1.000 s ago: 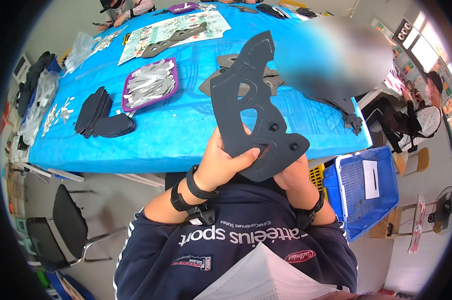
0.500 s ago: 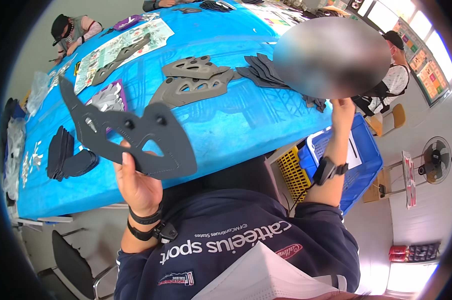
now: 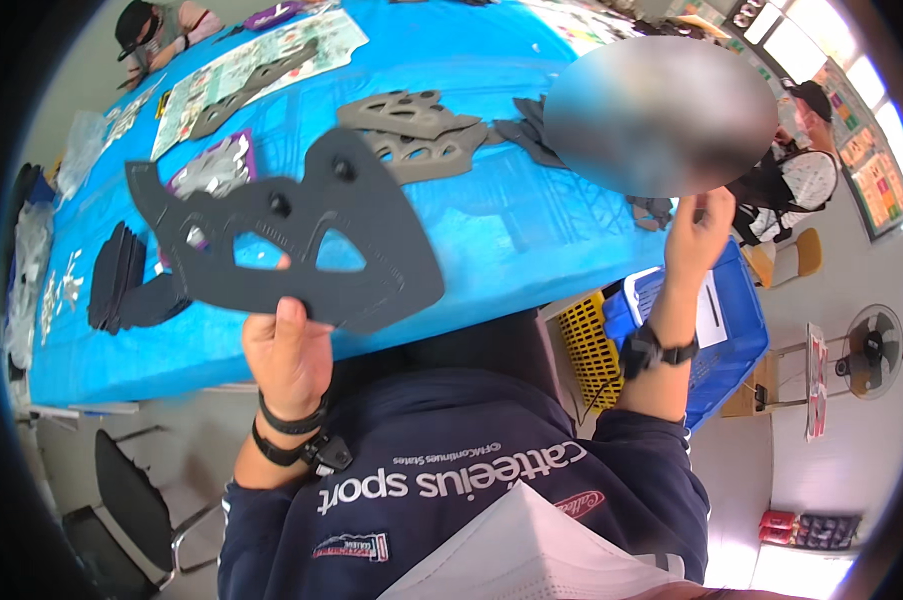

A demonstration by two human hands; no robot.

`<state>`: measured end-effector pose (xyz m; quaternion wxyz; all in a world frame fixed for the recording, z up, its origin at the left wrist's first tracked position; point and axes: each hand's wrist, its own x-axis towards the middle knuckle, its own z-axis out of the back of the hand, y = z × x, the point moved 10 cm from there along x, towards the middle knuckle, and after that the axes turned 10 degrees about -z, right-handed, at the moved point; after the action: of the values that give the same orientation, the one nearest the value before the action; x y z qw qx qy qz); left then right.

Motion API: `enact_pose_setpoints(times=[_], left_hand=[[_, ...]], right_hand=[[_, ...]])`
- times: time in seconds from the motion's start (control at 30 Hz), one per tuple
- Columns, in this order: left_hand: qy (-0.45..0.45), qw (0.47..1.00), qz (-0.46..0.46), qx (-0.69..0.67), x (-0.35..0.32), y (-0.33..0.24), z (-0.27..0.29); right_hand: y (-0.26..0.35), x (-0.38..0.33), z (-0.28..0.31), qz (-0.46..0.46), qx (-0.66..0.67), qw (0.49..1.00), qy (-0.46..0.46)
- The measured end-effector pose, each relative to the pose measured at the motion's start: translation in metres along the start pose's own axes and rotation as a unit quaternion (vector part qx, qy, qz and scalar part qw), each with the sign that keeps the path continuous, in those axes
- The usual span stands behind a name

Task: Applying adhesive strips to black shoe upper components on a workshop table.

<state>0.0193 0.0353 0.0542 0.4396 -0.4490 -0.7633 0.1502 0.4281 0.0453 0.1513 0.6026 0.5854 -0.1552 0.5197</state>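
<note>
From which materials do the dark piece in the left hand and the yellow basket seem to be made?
Dark piece in the left hand: matte foam or rubber perhaps; its surface looks smooth and dull, with clean-cut openings.
Yellow basket: likely moulded plastic, finish unclear, judging by its even colour and regular holes.

Workshop indicated: dark cut pieces (image 3: 122,285) are stacked on a blue-covered table (image 3: 532,235) (shared with a co-worker (image 3: 167,45)), plastic crates (image 3: 740,365) placed beside it.

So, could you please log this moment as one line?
left hand: holds dark cut-out panel | right hand: hold unclear, blur above | blue table: overlapping grey panels
</note>
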Motion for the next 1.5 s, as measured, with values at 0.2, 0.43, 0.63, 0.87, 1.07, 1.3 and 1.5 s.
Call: enact_pose_setpoints(times=[0.2, 0.43, 0.63, 0.87, 1.07, 1.3, 1.5], left_hand=[[-0.011, 1.0, 0.001, -0.016, -0.005, 0.02, -0.022], [0.233, 0.893, 0.1, 0.372, -0.005, 0.036, -0.032], [0.22, 0.822, -0.017, 0.525, 0.03, -0.012, 0.004], [0.25, 0.594, -0.095, 0.759, 0.11, -0.056, 0.055], [0.274, 0.554, 0.056, 0.784, 0.154, -0.057, 0.139], [0.306, 0.499, 0.061, 0.808, 0.169, -0.058, 0.138], [0.496, 0.538, -0.254, 0.633, 0.097, -0.025, -0.063]], right_hand=[[0.129, -0.113, -0.071, -0.122, 0.387, 0.82, 0.404], [0.098, -0.132, -0.092, -0.147, 0.274, 0.886, 0.345], [0.053, -0.103, -0.071, -0.222, 0.39, 0.867, 0.217], [0.011, -0.092, -0.093, -0.193, 0.356, 0.895, 0.186], [-0.011, -0.114, -0.136, -0.272, 0.388, 0.848, 0.236], [-0.009, -0.118, -0.135, -0.3, 0.383, 0.837, 0.252], [-0.037, -0.121, -0.127, -0.321, 0.352, 0.849, 0.228]])
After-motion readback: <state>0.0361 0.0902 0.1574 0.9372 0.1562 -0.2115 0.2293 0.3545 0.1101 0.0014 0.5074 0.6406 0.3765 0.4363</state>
